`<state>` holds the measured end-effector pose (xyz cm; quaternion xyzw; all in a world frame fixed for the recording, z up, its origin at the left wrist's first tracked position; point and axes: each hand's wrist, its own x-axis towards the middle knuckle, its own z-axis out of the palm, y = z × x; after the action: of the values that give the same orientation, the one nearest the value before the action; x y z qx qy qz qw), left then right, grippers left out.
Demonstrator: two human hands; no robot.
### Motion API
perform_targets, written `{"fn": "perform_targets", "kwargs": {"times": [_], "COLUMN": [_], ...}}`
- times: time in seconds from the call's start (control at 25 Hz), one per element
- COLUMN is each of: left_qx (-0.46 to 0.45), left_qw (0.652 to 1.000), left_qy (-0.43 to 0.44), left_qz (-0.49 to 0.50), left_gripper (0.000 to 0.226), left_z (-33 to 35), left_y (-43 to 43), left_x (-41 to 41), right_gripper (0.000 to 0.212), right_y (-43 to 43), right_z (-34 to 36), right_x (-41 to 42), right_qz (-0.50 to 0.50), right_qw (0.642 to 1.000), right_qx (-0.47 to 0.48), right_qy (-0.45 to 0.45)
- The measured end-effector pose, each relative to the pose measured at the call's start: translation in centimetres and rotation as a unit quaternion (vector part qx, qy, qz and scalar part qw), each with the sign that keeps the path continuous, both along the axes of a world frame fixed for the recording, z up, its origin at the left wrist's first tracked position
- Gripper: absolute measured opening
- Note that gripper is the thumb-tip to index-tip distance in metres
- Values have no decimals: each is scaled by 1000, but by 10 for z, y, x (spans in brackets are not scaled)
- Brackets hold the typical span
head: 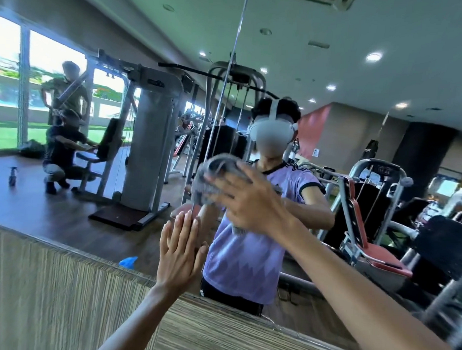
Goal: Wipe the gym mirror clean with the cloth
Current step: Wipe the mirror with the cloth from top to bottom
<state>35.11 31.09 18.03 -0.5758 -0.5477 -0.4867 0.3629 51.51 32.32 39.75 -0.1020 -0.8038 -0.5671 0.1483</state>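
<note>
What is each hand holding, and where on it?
The right hand presses the grey cloth against the mirror with flat fingers over its middle; no grip. The left hand holds nothing, flat on the mirror.

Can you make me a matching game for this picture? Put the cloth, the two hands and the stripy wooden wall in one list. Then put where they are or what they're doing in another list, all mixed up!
Things:
1. cloth
2. left hand
3. right hand
4. wooden panel

Clues:
A. flat on the mirror, holding nothing
B. stripy, below the glass
C. grey, squashed against the glass
D. spread over the cloth, pressing it

Right pairs: 1-C, 2-A, 3-D, 4-B.
</note>
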Motion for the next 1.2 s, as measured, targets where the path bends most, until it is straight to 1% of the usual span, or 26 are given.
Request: {"fn": "perform_targets", "kwargs": {"times": [0.08,0.12,0.16,0.2,0.24,0.28,0.32,0.36,0.4,0.48,0.52,0.56,0.6,0.64,0.68,0.72,0.76,0.8,0.84,0.92,0.96,1.0,1.04,1.08,1.16,1.2], "left_qx": [-3,-3,-5,-8,-14,-19,-22,-26,-30,-36,-36,-39,-46,-59,-74,-88,-99,-110,-122,-144,-155,-169,-184,-197,-213,-219], "left_qw": [1000,1000,1000,1000,1000,1000,1000,1000,1000,999,999,999,999,998,997,996,995,993,992,988,985,982,978,975,973,973], "left_qy": [-21,-27,-26,-21,-12,-1,5,5,0,-12,-16,-20,-23,-24,-24,-22,-24,-30,-38,-60,-74,-89,-100,-104,-89,-78], "left_qz": [-1,-3,-5,-4,-3,-3,-1,0,1,-4,-7,-10,-11,-11,-10,-4,6,12,14,9,10,9,7,2,-7,-9], "left_gripper": [60,59,59,59,60,60,60,60,59,58,58,58,60,61,62,62,62,62,63,64,65,66,67,68,67,67], "left_z": [-2,-2,-3,-5,-7,-10,-12,-13,-14,-18,-23,-29,-39,-51,-62,-72,-77,-79,-80,-82,-85,-90,-95,-100,-107,-109], "left_y": [2,2,2,2,1,-1,-2,-3,-4,-5,-6,-9,-12,-16,-21,-27,-32,-34,-36,-39,-41,-42,-46,-49,-54,-56], "left_x": [5,6,6,5,3,1,1,1,1,4,4,2,-1,-4,-8,-10,-11,-11,-9,-3,-2,-2,-4,-7,-17,-21], "right_gripper": [56,57,58,60,60,57,53,51,50,52,53,56,59,61,60,58,56,56,55,53,54,56,57,53,35,32], "right_y": [-2,-6,-7,-10,-12,-12,-8,-4,-2,-1,-4,-5,-8,-12,-15,-10,-4,1,6,3,0,-3,-9,-13,-7,-2], "right_z": [14,3,-17,-43,-65,-75,-68,-50,-30,-11,-18,-36,-62,-88,-101,-95,-76,-52,-35,-32,-52,-83,-116,-140,-135,-115], "right_x": [-3,-7,-11,-12,-9,-2,5,8,7,1,-5,-10,-12,-9,-3,4,7,6,3,-3,-8,-9,-7,-1,10,12], "right_qz": [-10,-2,3,1,-1,-4,-2,-6,-11,-7,-6,-7,-19,-26,-33,-31,-28,-27,-19,-19,-22,-34,-47,-46,-9,6], "right_qw": [991,978,971,971,982,995,999,999,999,994,982,973,973,985,997,996,985,979,986,999,993,990,992,997,975,966], "right_qx": [-5,-11,-18,-31,-36,-39,-32,-14,3,7,-7,-17,-28,-30,-40,-42,-38,-30,-30,-40,-43,-44,-53,-60,-42,-19], "right_qy": [136,206,240,236,183,96,5,-45,-39,106,186,231,229,170,63,-67,-164,-198,-166,22,105,133,102,10,-217,-256]}}
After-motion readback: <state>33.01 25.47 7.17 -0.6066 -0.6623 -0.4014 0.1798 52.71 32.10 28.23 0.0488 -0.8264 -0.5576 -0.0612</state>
